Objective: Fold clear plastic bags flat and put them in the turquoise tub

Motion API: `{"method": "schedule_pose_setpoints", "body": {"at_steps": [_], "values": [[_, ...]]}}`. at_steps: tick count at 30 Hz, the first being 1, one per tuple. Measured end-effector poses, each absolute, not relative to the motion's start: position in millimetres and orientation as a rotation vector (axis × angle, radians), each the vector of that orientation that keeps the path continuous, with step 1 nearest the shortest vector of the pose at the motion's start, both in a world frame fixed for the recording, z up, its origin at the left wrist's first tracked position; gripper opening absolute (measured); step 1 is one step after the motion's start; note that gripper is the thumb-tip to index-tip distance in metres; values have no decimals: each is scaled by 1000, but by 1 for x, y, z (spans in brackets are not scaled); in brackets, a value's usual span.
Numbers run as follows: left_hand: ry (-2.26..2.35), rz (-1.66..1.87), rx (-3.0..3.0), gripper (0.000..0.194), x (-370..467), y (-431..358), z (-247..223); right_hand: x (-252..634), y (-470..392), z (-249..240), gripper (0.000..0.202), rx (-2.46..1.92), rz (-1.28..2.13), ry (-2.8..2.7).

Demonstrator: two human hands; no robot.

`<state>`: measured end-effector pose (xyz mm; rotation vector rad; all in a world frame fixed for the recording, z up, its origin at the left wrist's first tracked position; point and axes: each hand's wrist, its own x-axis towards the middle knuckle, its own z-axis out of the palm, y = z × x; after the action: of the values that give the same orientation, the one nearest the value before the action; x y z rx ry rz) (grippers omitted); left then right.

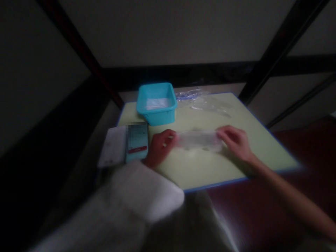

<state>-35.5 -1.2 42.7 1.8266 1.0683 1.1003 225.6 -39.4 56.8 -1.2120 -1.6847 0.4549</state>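
A translucent, whitish plastic sheet or bag (198, 139) is stretched level above the yellow tabletop (210, 171), blurred so that its exact kind is unclear. At its left end, my left hand (161, 145) is closed, pinching the edge between thumb and fingers. The opposite end is gripped by my right hand (235, 140), also closed in a pinch. Just left of my left hand lies a teal box or booklet (137, 140) with a red band, partly pixelated.
A turquoise plastic basket (160, 117) with white items (157, 103) inside stands at the back left. Crumpled clear plastic (207, 103) lies along the back edge. A white flat object (112, 145) sits at the table's left edge, and a wall rises behind.
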Motion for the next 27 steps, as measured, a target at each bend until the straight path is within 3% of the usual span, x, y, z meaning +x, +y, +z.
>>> {"method": "schedule_pose_setpoints", "body": {"at_steps": [4, 9, 13, 17, 21, 27], "values": [[1035, 1065, 1524, 21, -35, -4, 53, 223, -32, 71, 34, -1230, 715, -1596], [1253, 845, 1445, 18, -31, 9, 32, 224, -2, 47, 47, -1304, 1110, -1616], [1390, 880, 1529, 17, -35, 18, 16, 235, 17, 25, 45, -1348, 1050, -1565], [1558, 1089, 2076, 24, -40, 18, 12, 250, 20, 23, 36, -1399, 802, -1591], [1370, 933, 2429, 24, -36, 13, 9, 252, 11, 28, 31, -1358, 775, -1807], [1331, 771, 2430, 30, -32, 6, 4, 245, 9, 24, 36, -1297, 859, -1876]]}}
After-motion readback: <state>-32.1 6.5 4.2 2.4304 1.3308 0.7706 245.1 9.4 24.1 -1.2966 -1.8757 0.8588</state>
